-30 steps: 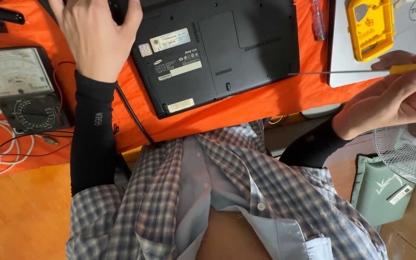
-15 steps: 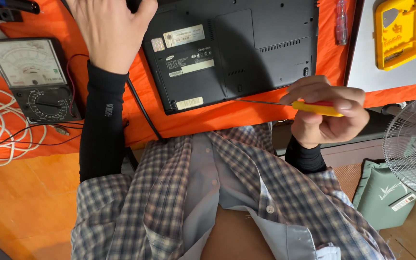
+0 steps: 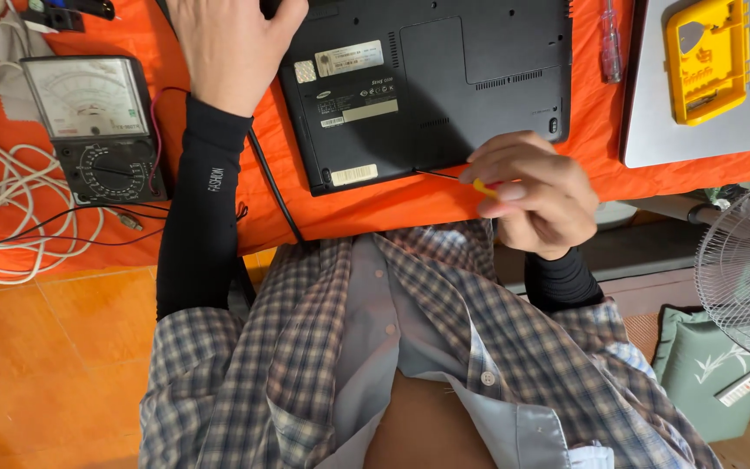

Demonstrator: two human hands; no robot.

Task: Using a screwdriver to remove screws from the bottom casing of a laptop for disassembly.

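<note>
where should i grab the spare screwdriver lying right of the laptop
By its clear handle, pinched across from above: the spare screwdriver lies flat on the orange cloth in the gap between the black laptop and the silver laptop, sides open.

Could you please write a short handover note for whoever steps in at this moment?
Left hand: pressed flat on the far left corner of the black laptop, which lies bottom-up on the orange cloth.
Right hand: holds a yellow-handled screwdriver, its tip at the laptop's near edge.
Done: laptop is flipped over and steadied.
Left: bottom covers are still in place.
Nearby: analogue multimeter, second screwdriver, yellow bit case.
</note>
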